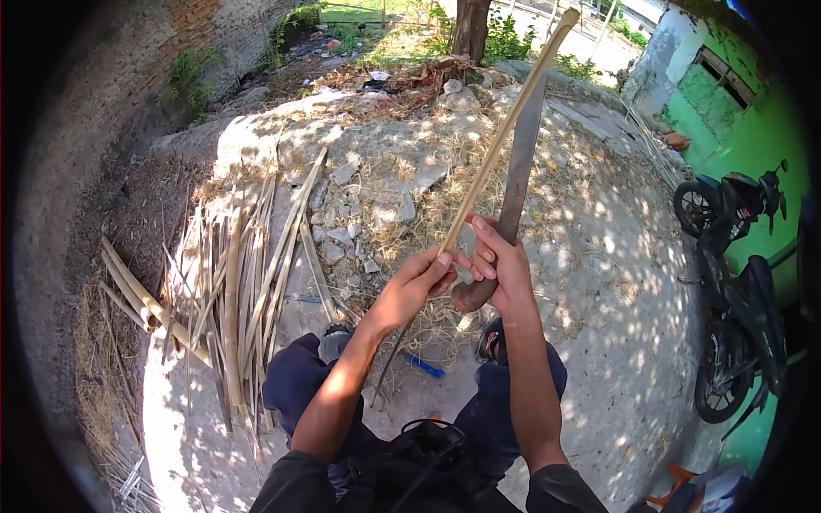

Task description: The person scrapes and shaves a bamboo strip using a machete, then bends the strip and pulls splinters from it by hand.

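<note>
My left hand [417, 286] is closed in a pinch on a long pale bamboo strip [493, 156], which slants up and away to the right. My right hand [506, 267] grips a machete by its brown wooden handle [470, 296]. The dark metal blade [522, 158] points away from me, close beside the strip on its right. Both hands are near each other above my knees, and the right fingertips come close to the strip. Whether they touch it I cannot tell. A thin dark length [392, 361] hangs below my left hand.
Split bamboo pieces [248, 299] lie piled at the left, with thicker round poles [137, 295] beside them. Shavings and broken stones [342, 235] litter the ground ahead. A small blue object [425, 366] rests between my feet. Motorcycles [740, 316] stand along the green wall [744, 145] at right.
</note>
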The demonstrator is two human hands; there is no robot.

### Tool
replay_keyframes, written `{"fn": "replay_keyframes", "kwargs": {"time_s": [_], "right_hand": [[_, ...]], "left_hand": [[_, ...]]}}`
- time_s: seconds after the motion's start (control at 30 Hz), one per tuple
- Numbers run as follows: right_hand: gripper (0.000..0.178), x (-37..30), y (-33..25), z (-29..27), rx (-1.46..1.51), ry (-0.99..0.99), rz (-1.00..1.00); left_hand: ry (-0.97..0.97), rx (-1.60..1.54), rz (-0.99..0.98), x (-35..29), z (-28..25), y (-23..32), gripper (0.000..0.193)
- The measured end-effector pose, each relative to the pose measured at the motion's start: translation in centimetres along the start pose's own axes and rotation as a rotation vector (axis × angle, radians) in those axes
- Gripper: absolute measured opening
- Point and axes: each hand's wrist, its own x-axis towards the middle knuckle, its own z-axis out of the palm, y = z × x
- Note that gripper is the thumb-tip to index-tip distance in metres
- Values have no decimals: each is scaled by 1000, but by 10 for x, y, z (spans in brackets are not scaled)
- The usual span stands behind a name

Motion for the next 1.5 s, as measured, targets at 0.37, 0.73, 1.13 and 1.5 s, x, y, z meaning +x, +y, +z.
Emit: {"fn": "replay_keyframes", "kwargs": {"time_s": [0.37, 0.73, 1.13, 1.5], "right_hand": [[23, -1, 2, 2, -145, 44, -26], [19, 2, 18, -4, -166, -3, -16], [17, -2, 17, 1, -188, -21, 0], [19, 2, 18, -6, -152, -28, 32]], "left_hand": [[93, 276, -19, 0, -3, -22, 37], [477, 215, 314, 6, -7, 7, 28], [621, 582, 332, 8, -14, -5, 14], [618, 562, 372, 9, -11, 3, 13]]}}
